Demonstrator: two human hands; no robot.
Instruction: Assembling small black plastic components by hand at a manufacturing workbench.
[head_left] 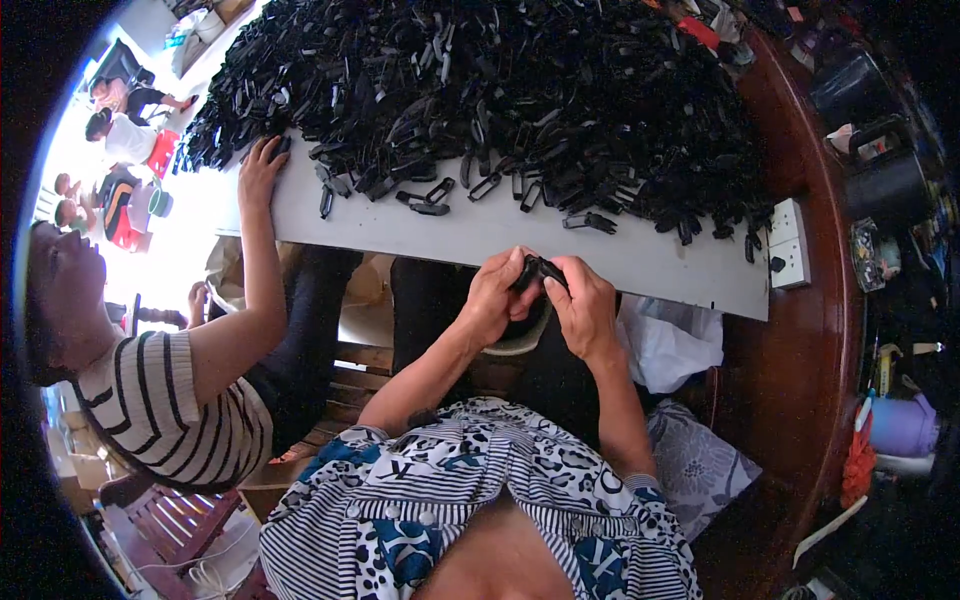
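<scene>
Just past the near edge of the white table, my left hand (492,297) and my right hand (583,308) meet in front of me. Between them is a small black clip-like part (548,268), dark and elongated. The fingers of both hands are closed around it, and thumbs press from above. My fingers cover much of the part, so its exact shape is hidden. Beyond my hands, a large heap of similar black clip-like parts (480,90) covers most of the table, with a few loose ones (590,222) nearer the edge.
At my left sits a co-worker in a striped top (180,400), one hand (262,165) on the table by the heap. A white power socket (789,245) stands at the table's right end. White plastic bags (672,345) hang below the edge, beside a grey patterned cushion (700,465).
</scene>
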